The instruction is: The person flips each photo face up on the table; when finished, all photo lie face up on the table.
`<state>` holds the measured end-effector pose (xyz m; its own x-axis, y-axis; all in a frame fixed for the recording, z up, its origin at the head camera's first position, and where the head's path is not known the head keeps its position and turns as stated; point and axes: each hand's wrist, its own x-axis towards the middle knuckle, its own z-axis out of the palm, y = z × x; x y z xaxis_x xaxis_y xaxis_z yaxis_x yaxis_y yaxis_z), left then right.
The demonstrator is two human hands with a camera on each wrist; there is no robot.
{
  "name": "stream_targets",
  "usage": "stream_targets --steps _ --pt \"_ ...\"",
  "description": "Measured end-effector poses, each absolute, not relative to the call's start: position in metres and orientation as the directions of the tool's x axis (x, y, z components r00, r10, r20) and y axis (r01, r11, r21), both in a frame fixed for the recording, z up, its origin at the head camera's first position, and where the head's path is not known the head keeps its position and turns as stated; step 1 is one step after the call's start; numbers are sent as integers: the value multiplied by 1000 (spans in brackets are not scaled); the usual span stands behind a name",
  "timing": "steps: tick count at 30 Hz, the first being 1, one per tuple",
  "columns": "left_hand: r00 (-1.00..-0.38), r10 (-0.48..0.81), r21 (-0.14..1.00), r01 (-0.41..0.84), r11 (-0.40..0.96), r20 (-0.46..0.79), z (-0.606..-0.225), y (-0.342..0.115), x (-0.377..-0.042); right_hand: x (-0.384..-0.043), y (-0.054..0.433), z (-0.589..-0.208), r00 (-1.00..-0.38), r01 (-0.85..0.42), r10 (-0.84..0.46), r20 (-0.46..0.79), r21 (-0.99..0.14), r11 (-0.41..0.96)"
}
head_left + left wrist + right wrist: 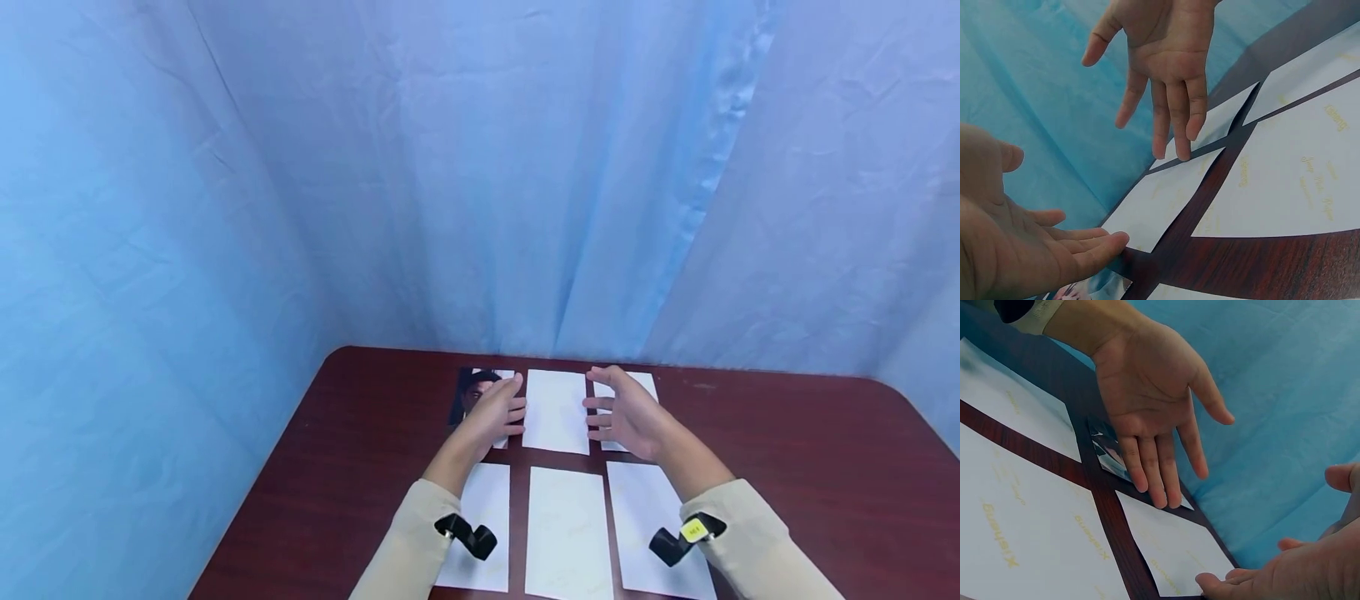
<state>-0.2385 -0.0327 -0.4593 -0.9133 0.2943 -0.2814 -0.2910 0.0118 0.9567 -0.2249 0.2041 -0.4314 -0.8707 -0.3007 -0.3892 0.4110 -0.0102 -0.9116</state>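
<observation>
Two rows of paper sheets lie on a dark red wooden table. My left hand [492,417] is over the back-left sheet, a printed photo [467,398], and partly hides it. Over the back-right white sheet [640,385] is my right hand [628,414]. Between the hands lies the back-middle white sheet [556,412]. Both palms face each other with fingers straight and spread, and neither holds anything. Faint yellow print shows on the white sheets in the left wrist view.
In the front row lie a left white sheet [483,525], a middle white sheet [568,533] and a right white sheet [656,521]. Blue curtains [480,183] hang behind and left of the table [810,467]. A black wrist mount [468,536] sits on the left sleeve.
</observation>
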Motion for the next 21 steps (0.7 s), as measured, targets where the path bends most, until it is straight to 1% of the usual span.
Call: stream_targets --steps 7,12,21 --pt "-915 287 956 -294 8 -284 -460 -30 -238 -227 203 -431 -875 419 -282 -392 -907 -38" --pt "-915 288 957 -290 18 -283 -459 -29 -238 -228 204 -433 -885 423 -238 -401 -905 -49" --pt "-919 281 959 -279 37 -278 -459 -30 -238 -229 205 -443 -882 459 -206 -424 -872 -170"
